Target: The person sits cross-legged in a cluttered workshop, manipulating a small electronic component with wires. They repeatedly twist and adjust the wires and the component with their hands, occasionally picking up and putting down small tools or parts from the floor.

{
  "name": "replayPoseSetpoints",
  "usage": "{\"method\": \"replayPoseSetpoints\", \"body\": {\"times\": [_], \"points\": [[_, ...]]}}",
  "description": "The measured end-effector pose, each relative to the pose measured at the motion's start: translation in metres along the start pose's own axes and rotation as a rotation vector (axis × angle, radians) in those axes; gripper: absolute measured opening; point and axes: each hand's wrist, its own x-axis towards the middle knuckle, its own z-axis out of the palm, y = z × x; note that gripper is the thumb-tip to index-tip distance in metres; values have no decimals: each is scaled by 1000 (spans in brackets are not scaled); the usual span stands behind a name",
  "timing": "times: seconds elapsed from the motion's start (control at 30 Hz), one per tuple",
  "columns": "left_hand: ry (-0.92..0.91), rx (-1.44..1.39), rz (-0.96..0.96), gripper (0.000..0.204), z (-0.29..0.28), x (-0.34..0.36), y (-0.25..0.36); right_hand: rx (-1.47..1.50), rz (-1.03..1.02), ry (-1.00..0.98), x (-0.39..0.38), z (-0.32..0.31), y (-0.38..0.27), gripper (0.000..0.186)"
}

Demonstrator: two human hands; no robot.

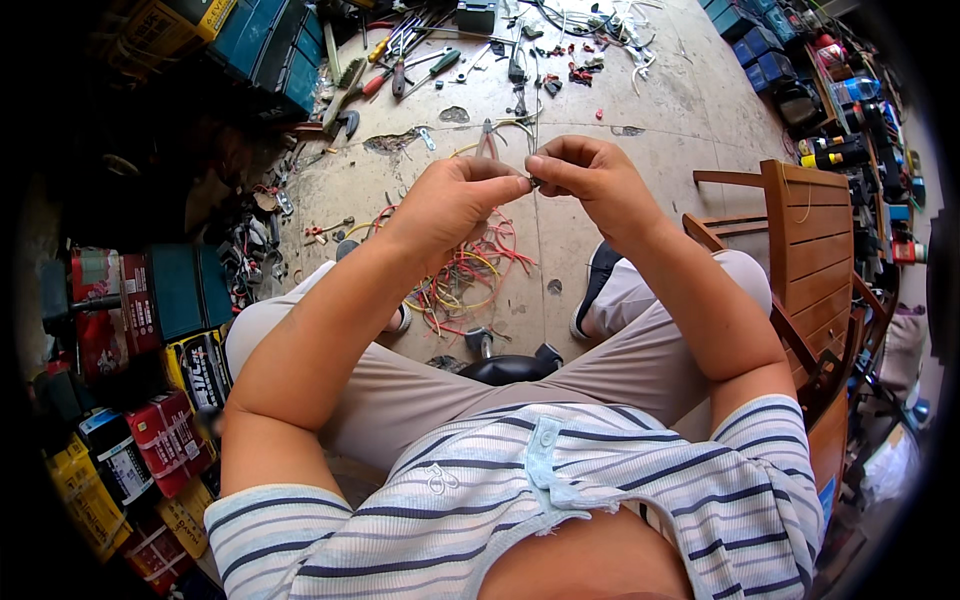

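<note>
My left hand [465, 195] and my right hand [592, 182] meet in front of me, thumbs and fingers pinched closed at the same spot. Between their tips is the end of a thin dark wire [536, 128], which runs away toward the far side; the fingers mostly cover that end. Just beyond my left hand lie pliers [487, 140] with reddish handles. On the floor below that hand spreads a tangle of red and yellow wires [470, 275].
Screwdrivers [432, 72], a brush [350, 75] and small dark parts [580, 72] lie on the worn floor [670, 130] ahead. Battery boxes [170, 440] are stacked at left. A brown wooden chair [808, 225] stands at right, near crowded shelves. A black stool seat [510, 369] shows between my legs.
</note>
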Motion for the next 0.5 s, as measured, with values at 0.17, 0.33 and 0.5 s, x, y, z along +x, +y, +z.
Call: {"method": "replayPoseSetpoints", "body": {"times": [0.17, 0.33, 0.5], "points": [[-3, 32, 6, 13, 1, 2, -5, 42, -9, 43, 1, 1, 3, 26], [14, 19, 22, 16, 1, 2, -6, 56, 59, 40, 3, -1, 1, 27], [-1, 39, 17, 17, 4, -1, -3, 85, 84, 27, 4, -3, 1, 26]]}}
